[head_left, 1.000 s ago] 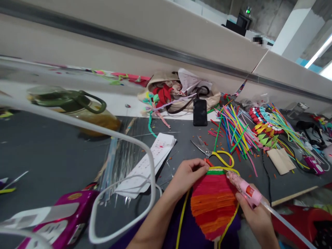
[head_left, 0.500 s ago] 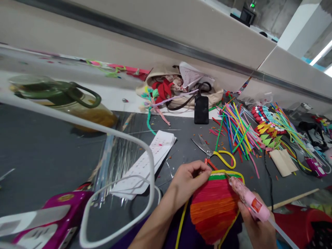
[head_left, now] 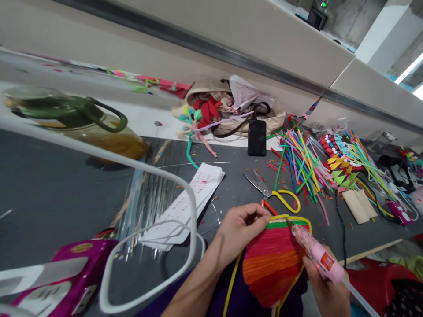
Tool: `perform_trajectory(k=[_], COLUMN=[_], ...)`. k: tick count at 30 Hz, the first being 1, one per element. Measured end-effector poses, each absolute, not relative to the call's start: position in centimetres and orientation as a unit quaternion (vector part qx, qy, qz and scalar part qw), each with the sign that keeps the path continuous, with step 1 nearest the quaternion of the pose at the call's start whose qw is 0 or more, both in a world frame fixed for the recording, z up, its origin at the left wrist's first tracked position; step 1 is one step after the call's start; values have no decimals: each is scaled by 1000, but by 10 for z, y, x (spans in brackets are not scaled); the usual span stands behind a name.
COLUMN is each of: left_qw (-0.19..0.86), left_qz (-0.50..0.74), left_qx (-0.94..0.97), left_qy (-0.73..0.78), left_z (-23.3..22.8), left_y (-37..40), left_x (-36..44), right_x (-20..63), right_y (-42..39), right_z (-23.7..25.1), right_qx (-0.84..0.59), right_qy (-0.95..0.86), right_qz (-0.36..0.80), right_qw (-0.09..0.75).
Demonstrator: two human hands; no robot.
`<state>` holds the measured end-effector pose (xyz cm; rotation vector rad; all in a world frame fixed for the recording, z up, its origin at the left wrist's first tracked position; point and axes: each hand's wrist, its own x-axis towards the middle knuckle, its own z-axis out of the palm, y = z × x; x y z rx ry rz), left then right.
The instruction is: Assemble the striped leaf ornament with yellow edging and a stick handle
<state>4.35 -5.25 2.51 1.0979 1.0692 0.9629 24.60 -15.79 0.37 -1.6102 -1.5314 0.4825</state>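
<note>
Light: bright, even, from a ceiling strip lamp (head_left: 409, 68) upper right.
Shadows: soft.
Edges: wide-angle bending; near white cable (head_left: 139, 174) blurred.

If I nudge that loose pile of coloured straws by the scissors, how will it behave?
The coloured straws look thin and light, so they would probably scatter rather than slide together. They lie loosely crossed, not bundled, and being round they may roll toward the scissors.

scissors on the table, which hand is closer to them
Left. The left hand sits just below the scissors, pinching the fan's top edge; the right hand is lower, holding the glue gun.
</note>
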Motion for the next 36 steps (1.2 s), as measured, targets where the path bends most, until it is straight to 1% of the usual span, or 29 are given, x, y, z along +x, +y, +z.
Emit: perform_trajectory(k=[13, 28, 36], left_qw=[623, 628, 632], left_qz=[416, 420, 414], left_qx=[474, 474, 478], left_qy=[463, 453, 448], left_z=[28, 26, 28], left_y=[-54, -54, -55], left_x=[43, 42, 41], right_x=[242, 244, 243], right_y=[-157, -159, -159], right_z=[3, 8, 5], right_qx=[-636, -644, -635], right_qy=[-610, -635, -641], right_qz=[192, 146, 145], right_qw=[432, 401, 405])
